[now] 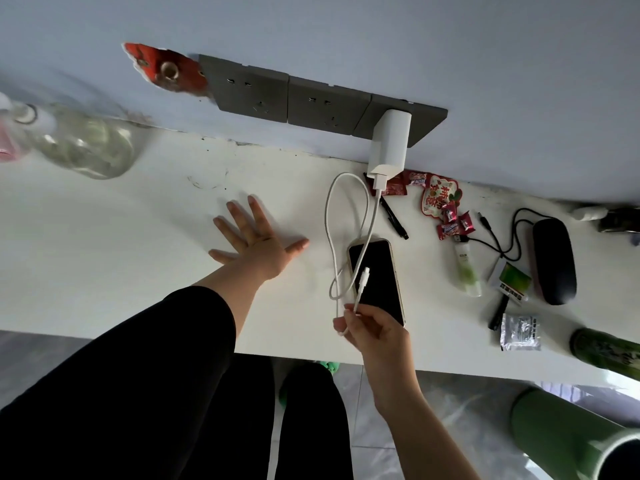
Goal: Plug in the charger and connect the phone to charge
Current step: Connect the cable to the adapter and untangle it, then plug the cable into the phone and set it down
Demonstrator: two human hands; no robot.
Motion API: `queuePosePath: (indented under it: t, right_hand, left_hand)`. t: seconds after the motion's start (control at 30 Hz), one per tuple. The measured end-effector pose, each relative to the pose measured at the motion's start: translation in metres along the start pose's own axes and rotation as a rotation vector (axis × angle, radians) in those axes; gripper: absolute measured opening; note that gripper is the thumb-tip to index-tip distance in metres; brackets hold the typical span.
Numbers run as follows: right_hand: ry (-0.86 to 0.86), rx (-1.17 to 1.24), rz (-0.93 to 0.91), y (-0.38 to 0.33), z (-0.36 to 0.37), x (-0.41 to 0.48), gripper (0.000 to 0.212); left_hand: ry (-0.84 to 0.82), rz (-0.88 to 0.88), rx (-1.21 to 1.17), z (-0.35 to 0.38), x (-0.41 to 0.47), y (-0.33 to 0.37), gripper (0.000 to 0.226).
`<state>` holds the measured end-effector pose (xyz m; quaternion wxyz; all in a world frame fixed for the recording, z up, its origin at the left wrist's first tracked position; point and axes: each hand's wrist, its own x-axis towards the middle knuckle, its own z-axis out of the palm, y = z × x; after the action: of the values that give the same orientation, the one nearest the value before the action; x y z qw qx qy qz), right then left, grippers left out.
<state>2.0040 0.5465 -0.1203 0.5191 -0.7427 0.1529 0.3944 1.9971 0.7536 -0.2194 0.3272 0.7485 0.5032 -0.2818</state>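
A white charger block (pixel 389 143) sits plugged into the rightmost of three grey wall sockets (pixel 426 123). Its white cable (pixel 329 216) loops down over the white desk (pixel 121 237). A phone (pixel 379 275) with a dark screen lies face up on the desk below the charger. My right hand (pixel 372 332) pinches the cable near its free end, and the connector (pixel 364 277) hovers over the screen, not in the phone. My left hand (pixel 254 235) rests flat on the desk with fingers spread, left of the phone.
Right of the phone lie a black pen (pixel 393 216), candy wrappers (pixel 446 209), a black cable (pixel 502 233), a black glasses case (pixel 552 261), a small tube (pixel 467 271) and a foil packet (pixel 519 332). A clear bottle (pixel 83 143) stands far left, green cups (pixel 568 434) at lower right.
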Motion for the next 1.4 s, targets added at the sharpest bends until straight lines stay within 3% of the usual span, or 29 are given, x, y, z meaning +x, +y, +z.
queuePosePath:
  t: [0.1, 0.2, 0.27, 0.43, 0.6, 0.67, 0.73, 0.83, 0.9, 1.07, 1.23, 1.4]
  right_hand:
    - [0.026, 0.192, 0.147, 0.011, -0.008, -0.01, 0.01]
    - [0.084, 0.202, 0.203, 0.022, -0.026, -0.016, 0.017]
    - [0.167, 0.183, 0.184, 0.026, -0.04, -0.017, 0.021]
    - [0.274, 0.25, 0.142, 0.022, -0.078, -0.011, 0.02]
    - [0.341, 0.272, 0.084, 0.017, -0.127, -0.002, 0.018]
    - [0.362, 0.276, 0.058, 0.016, -0.145, 0.004, 0.018]
    - [0.372, 0.273, 0.035, 0.017, -0.161, 0.011, 0.018]
    - [0.339, 0.25, 0.026, 0.023, -0.176, 0.02, 0.017]
    - [0.313, 0.204, 0.038, 0.028, -0.182, 0.025, 0.017]
    - [0.255, 0.143, 0.051, 0.036, -0.186, 0.029, 0.016]
    - [0.216, 0.162, 0.034, 0.031, -0.188, 0.028, 0.015]
    - [0.214, 0.136, -0.011, 0.013, -0.193, 0.019, 0.018]
  left_hand:
    - [0.004, 0.002, 0.019, 0.001, -0.002, 0.001, 0.128]
    - [0.04, -0.005, 0.033, -0.001, -0.006, 0.003, 0.121]
    - [0.112, 0.016, 0.025, -0.003, -0.014, -0.001, 0.106]
    - [0.23, 0.307, 0.051, 0.007, -0.061, -0.024, 0.058]
    - [0.014, 0.612, 0.122, 0.041, -0.118, -0.01, 0.027]
    - [-0.07, 0.808, 0.218, 0.061, -0.129, 0.004, 0.027]
    - [-0.144, 0.977, 0.326, 0.08, -0.134, 0.019, 0.042]
    - [0.031, 1.167, 0.663, 0.094, -0.126, 0.041, 0.074]
    - [0.116, 1.223, 0.89, 0.095, -0.115, 0.054, 0.081]
    - [0.029, 1.233, 1.284, 0.093, -0.096, 0.078, 0.073]
    - [0.053, 1.257, 1.267, 0.092, -0.095, 0.085, 0.077]
    - [0.061, 1.298, 0.941, 0.08, -0.118, 0.098, 0.076]
